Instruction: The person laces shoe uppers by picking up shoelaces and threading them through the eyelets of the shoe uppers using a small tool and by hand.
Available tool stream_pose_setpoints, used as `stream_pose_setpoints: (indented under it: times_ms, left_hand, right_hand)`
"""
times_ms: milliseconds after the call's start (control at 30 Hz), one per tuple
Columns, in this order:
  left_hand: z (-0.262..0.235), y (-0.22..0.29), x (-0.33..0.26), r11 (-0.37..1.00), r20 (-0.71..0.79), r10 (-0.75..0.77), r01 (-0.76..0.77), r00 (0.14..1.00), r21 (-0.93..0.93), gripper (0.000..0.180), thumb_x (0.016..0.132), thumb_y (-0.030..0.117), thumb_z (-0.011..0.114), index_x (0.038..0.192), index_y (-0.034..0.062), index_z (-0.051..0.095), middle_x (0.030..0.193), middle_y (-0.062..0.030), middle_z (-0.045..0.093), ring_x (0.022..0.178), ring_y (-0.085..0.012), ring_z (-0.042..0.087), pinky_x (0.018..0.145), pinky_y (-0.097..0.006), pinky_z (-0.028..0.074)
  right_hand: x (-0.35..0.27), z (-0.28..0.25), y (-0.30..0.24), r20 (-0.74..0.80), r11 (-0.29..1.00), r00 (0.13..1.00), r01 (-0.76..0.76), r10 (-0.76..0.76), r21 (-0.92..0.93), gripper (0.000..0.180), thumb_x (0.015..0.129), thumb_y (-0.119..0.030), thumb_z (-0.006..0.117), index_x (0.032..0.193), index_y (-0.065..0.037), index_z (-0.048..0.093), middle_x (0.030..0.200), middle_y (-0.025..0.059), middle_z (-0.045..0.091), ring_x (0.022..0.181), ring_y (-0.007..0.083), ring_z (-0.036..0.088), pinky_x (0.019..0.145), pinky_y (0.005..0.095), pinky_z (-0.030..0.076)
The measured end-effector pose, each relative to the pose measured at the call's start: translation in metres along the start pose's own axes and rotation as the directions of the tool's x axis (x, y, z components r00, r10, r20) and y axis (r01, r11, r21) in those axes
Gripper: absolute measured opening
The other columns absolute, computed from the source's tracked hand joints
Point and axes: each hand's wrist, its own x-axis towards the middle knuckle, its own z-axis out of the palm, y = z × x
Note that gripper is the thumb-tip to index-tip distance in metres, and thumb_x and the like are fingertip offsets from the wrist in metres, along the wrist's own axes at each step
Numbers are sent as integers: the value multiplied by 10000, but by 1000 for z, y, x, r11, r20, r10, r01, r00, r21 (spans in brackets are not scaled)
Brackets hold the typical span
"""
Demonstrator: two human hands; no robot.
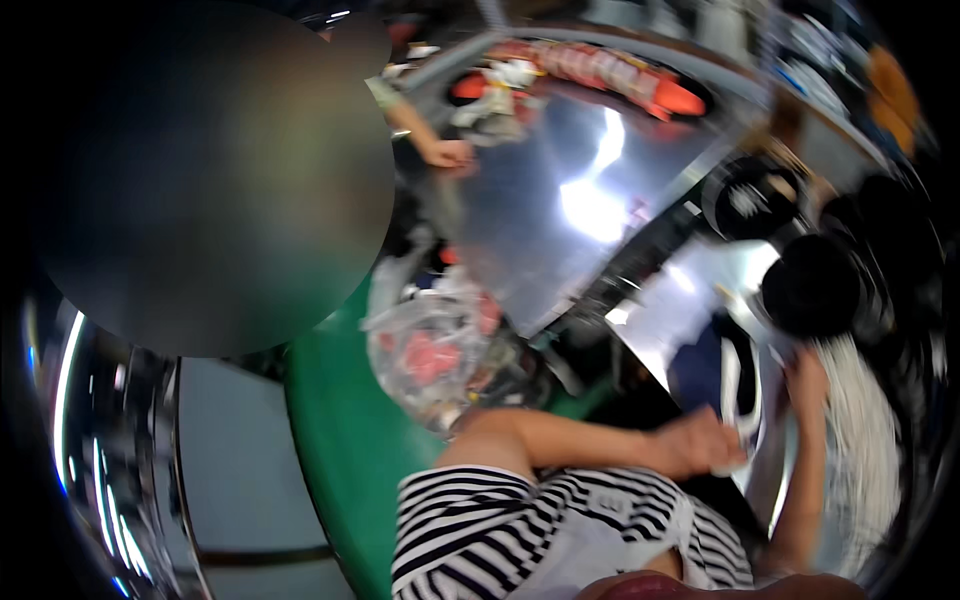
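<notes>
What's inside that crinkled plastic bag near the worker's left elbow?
Something pinkish-red shows through the clear plastic bag. Blur and creases hide what exactly it is, and anything beneath it is covered from this view.

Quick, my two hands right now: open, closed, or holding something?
Left hand: looks loosely curled, but blurred; can't tell whether it holds anything.
Right hand: beside the white strands; its grip can't be told.
</notes>
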Motion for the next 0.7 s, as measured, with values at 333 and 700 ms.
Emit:
stream_pose_setpoints:
  times_ms: [333, 700]
  left_hand:
    - [-74, -19, 27, 964, -361, 139, -42, 922, 264, 514, 732, 289, 732, 1125, -5, 581, 1099, -167, 537, 1122, -324, 476, 883, -437, 379]
    - [-115, -86, 12, 950, -365, -83, 184, 927, 251, 335, 727, 293, 714, 902, 36, 590, 896, -87, 523, 905, -256, 517, 733, -356, 409]
  right_hand:
    - [-5, -124, -75, -211, 758, 975, 84, 73, 646, 41, 915, -18, 545, 936, -53, 536, 817, -26, 511, 722, 76, 454, 682, 201, 374]
    - [-92, -128, -86, -52, 406, 897, -147, 440, 902, 194, 959, -148, 535, 1121, -45, 559, 1061, 23, 566, 914, 71, 487, 761, 190, 352]
